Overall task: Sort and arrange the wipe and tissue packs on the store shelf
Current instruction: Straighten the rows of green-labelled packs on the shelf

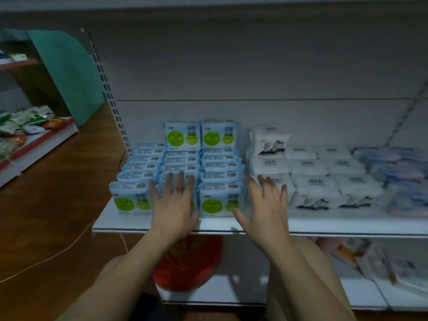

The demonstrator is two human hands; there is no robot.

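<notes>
We see the left hand flat, fingers straight, over the middle row of green-faced wipe packs on the shelf; the right hand spreads open, holding nothing, before the white tissue packs.

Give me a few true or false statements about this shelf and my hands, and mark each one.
1. The left hand and the right hand are both open, fingers spread. True.
2. The white tissue packs sit to the right of the green-dot wipe packs. True.
3. The left hand is over the white tissue packs. False: it is over the green-dot wipe packs.
4. The right hand grips a pack. False: it holds nothing.
5. A red item lies below the shelf. True.
</notes>
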